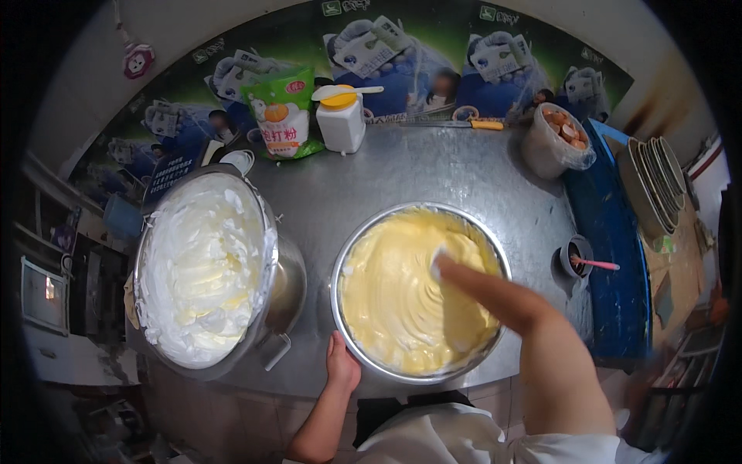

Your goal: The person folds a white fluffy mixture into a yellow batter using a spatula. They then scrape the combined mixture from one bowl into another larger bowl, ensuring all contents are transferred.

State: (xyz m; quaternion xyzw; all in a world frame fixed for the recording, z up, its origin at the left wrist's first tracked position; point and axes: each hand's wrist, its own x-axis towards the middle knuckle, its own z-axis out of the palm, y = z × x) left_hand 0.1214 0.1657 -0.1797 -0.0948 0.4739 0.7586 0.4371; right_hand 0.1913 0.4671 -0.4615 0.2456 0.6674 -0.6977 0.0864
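Observation:
A round steel bowl (335,301) of pale yellow batter (400,278) stands before me on the metal table. My left hand (343,364) holds the bowl's outer wall at its near left side, thumb up by the rim. My right hand (440,264) reaches into the batter right of the bowl's middle. White foam coats it, and its fingers are hidden. Curved ridges mark the batter around it. To the left, a large steel mixing bowl (290,290) with a handle is tilted, its mouth towards me. It is full of whipped white foam (203,267) with yellowish streaks.
Along the back of the metal table (371,174) stand a green-and-white bag (284,116), a white jar (342,124) with a spoon across its yellow lid, and a yellow-handled knife (464,124). Rightward are a tub of eggshells (550,145), a small bowl (582,246) with a pink-handled brush (600,264), and stacked pans (652,185).

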